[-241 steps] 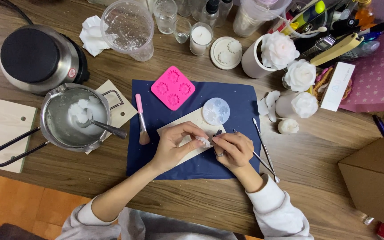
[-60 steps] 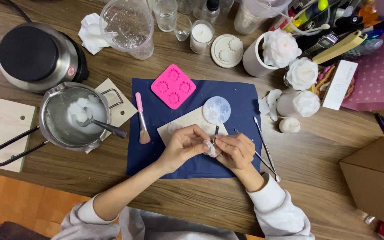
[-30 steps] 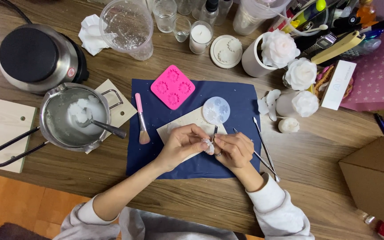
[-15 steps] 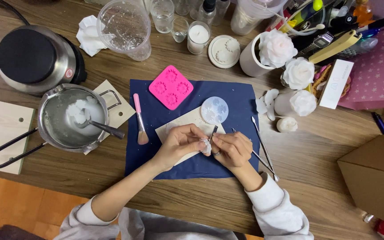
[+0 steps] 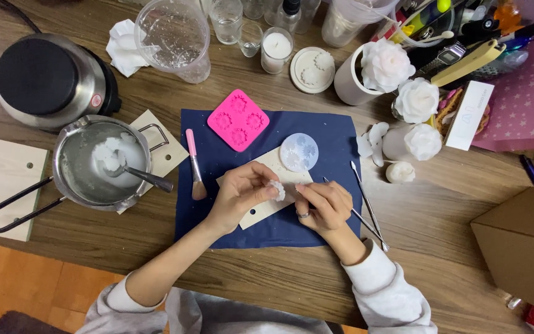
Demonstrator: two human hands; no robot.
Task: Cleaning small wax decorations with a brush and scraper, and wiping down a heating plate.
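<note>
— What's in the pot [image 5: 103, 162]?
— White wax and a spoon [image 5: 140, 176]. My left hand [image 5: 239, 192] pinches a small wax flower [image 5: 277, 188] over the board [image 5: 261, 207]; my right hand [image 5: 322, 204] is curled beside it, whether it holds anything I can't tell.

Person seen from above, two bare hands. Left hand [image 5: 237, 193]: no ring or watch visible; forearm bare, with a pale grey sleeve [image 5: 115, 300] pushed up toward the elbow. Right hand [image 5: 326, 207]: a ring [image 5: 303, 214] on one finger; a pale grey cuff [image 5: 372, 272] reaches the wrist, bunched in soft folds. Below both hands, the same grey garment covers the torso.
</note>
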